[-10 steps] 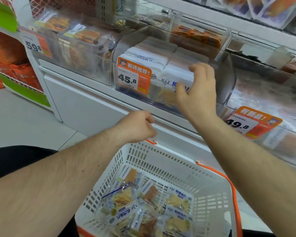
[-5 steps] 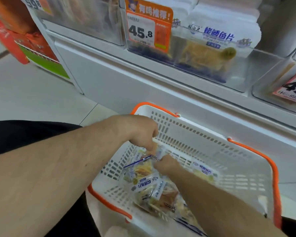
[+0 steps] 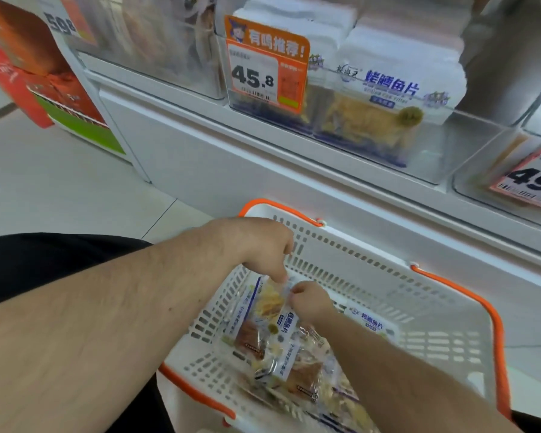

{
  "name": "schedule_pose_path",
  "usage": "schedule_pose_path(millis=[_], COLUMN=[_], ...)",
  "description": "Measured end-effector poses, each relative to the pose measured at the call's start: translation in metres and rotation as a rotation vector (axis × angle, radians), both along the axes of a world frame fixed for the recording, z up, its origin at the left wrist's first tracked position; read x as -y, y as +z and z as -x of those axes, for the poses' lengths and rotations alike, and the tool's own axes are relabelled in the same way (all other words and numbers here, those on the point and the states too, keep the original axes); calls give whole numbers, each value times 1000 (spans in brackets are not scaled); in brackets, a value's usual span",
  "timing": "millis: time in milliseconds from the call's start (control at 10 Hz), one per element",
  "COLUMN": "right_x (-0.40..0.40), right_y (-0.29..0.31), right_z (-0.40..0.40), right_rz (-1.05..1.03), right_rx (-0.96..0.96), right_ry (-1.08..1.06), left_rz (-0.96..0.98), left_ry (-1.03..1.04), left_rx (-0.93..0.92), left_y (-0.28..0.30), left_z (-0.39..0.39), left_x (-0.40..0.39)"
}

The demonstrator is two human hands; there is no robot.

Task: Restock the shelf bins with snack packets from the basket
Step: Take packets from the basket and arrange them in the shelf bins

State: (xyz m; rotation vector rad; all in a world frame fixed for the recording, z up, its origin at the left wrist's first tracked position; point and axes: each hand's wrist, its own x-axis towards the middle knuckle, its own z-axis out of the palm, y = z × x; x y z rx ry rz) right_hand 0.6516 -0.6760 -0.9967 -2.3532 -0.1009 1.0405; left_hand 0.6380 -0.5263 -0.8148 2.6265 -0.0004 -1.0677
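Since the previous frame, both hands have barely shifted: left hand [image 3: 256,245] and right hand [image 3: 311,300] pinch one clear snack packet [image 3: 270,303] inside the white slotted plastic basket [image 3: 419,307], above more packets [image 3: 294,370].

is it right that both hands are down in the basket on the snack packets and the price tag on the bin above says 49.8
Not quite: the head view shows both hands, left hand and right hand, in the basket on the snack packets, but the price tag on that bin reads 45.8.
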Motion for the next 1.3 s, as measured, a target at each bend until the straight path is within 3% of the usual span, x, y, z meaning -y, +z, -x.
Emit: schedule_pose_path(millis=[300,500,600,700,800,900,1000,1100,1300], right_x=[15,24,30,25,11,2,-10,-8,-13], right_y=[170,270,311,350,376,381,376,352,329], right_z=[-43,-43,-58,-94,-131,-160,-200,-261,-283], right_rz=[-85,-133,-299,-455,-510,-563,-586,-672,-613], right_rx=[386,529,765,800,644,539,499,388,383], right_ry=[359,314,-10,-350,-536,-557,-670,-722,-789], left_rz=[47,121,197,363,672,916,902,812,680], left_ry=[55,56,96,277,550,836,1053,1128,1047], left_rx=[307,379,475,655,830,1018,1165,1269,1348], left_y=[27,65,107,148,164,156,140,133,140], left_z=[-7,-21,-36,-50,-66,-85,-107,-124,-140], left_x=[10,20,5,-18,-37,-49,-49,-48,-48])
